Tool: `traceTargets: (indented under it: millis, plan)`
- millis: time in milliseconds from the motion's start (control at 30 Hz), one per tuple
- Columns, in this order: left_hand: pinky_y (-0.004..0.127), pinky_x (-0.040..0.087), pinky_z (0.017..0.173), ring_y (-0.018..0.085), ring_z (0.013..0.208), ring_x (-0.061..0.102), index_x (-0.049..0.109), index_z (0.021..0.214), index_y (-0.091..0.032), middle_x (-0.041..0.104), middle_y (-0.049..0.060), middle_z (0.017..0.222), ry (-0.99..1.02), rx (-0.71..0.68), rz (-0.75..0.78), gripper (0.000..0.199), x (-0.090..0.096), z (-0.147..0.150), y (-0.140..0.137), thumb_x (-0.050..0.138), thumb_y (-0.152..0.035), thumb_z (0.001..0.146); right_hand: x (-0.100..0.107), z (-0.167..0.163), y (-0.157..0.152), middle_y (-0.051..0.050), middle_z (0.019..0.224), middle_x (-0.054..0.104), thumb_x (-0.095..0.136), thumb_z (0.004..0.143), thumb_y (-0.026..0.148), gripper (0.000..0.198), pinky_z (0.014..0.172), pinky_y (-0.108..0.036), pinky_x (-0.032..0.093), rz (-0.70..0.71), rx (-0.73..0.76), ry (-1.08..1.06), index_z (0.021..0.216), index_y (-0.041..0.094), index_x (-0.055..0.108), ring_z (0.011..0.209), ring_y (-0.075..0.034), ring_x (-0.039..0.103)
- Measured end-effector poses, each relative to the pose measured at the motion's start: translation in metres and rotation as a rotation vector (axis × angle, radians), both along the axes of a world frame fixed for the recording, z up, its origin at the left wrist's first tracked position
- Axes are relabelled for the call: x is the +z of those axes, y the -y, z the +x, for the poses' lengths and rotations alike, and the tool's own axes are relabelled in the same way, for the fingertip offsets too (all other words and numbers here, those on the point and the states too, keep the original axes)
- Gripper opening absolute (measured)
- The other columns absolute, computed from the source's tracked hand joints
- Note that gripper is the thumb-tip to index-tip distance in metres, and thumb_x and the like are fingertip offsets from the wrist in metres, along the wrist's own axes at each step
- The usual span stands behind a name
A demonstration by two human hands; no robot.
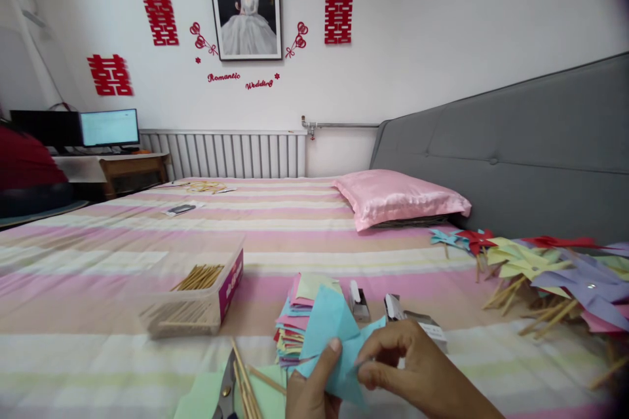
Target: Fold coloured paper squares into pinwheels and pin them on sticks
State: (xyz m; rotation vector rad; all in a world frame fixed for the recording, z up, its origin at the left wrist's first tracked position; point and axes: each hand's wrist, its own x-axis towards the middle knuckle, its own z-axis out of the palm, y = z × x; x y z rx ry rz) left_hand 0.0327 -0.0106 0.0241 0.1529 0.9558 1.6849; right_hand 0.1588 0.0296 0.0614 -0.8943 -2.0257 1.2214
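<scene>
A light-blue sheet of pinwheel paper (330, 322), cut with slits and partly folded, is held up in front of me. My left hand (317, 383) grips it from below, thumb on its face. At its right side, my right hand (400, 360) is closed in a pinch on a small dark thing too small to make out, close to the paper. Behind the sheet stands a stack of coloured paper (289, 334). Scissors (227, 393) and several wooden sticks (246, 383) lie on green paper (200, 396) left of my hands.
A clear plastic box (216, 311) of wooden sticks stands to the left. Small open boxes (360, 304) lie behind my right hand. Finished pinwheels (535, 268) pile up at right, near the grey headboard (515, 124). A pink pillow (398, 196) rests farther back on the striped bed.
</scene>
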Motion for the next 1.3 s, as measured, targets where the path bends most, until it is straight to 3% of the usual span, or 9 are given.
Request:
traceTargets:
  millis: [333, 767, 1033, 1300]
  plan:
    - [0.018, 0.048, 0.045, 0.016, 0.052, 0.065, 0.065, 0.059, -0.011, 0.069, 0.003, 0.052, -0.021, 0.061, 0.019, 0.022, 0.002, 0.001, 0.0, 0.082, -0.015, 0.044, -0.009, -0.016, 0.001, -0.002, 0.049, 0.064, 0.065, 0.068, 0.025, 0.013, 0.046, -0.02, 0.044, -0.14, -0.142, -0.105, 0.065, 0.013, 0.063, 0.048, -0.016, 0.062]
    - [0.018, 0.045, 0.042, 0.012, 0.043, 0.057, 0.067, 0.054, -0.011, 0.065, 0.001, 0.046, -0.004, 0.058, 0.033, 0.028, 0.004, 0.005, 0.001, 0.085, -0.022, 0.037, -0.015, -0.021, 0.001, 0.003, 0.043, 0.058, 0.065, 0.067, 0.039, 0.026, 0.042, -0.019, 0.04, -0.19, -0.251, -0.215, 0.063, 0.016, 0.053, 0.04, -0.013, 0.057]
    - [0.018, 0.048, 0.046, 0.012, 0.043, 0.059, 0.066, 0.051, -0.01, 0.065, 0.001, 0.044, -0.044, 0.076, 0.023, 0.022, 0.01, 0.007, 0.002, 0.083, -0.017, 0.039, -0.016, -0.022, 0.001, 0.002, 0.043, 0.058, 0.064, 0.069, 0.032, 0.022, 0.045, -0.02, 0.041, -0.171, -0.256, -0.188, 0.062, 0.017, 0.05, 0.042, -0.014, 0.057]
    - [0.022, 0.049, 0.045, 0.017, 0.048, 0.063, 0.065, 0.059, -0.011, 0.068, 0.002, 0.051, -0.049, 0.09, 0.025, 0.025, 0.004, 0.006, 0.0, 0.083, -0.017, 0.042, -0.013, -0.023, 0.005, 0.002, 0.043, 0.055, 0.062, 0.069, 0.03, 0.02, 0.044, -0.021, 0.04, -0.138, -0.251, -0.145, 0.06, 0.016, 0.05, 0.041, -0.013, 0.055]
